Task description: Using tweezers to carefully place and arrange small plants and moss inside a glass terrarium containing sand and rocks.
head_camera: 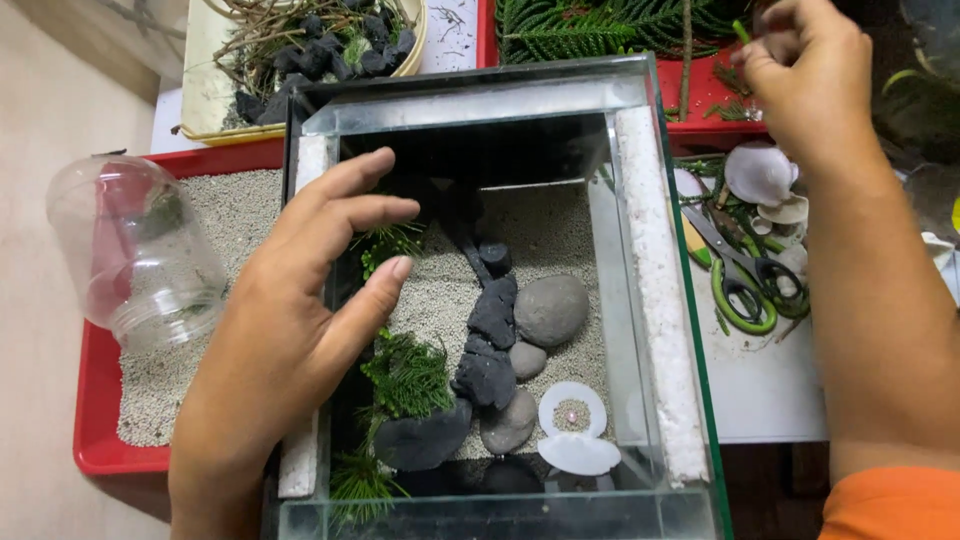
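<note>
Left hand [300,300] open, fingers spread, resting on left rim of square clear glass tank [655,300], green moss sprig [405,375] just below fingertips, right hand [810,85] pinched shut above white shells [760,175], contents not discernible.

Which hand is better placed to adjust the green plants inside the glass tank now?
The left hand seems better placed: it rests open on the glass tank's left wall, fingers right above the green sprigs. The right hand is outside the tank, pinched shut over the red tray of branches.
</note>
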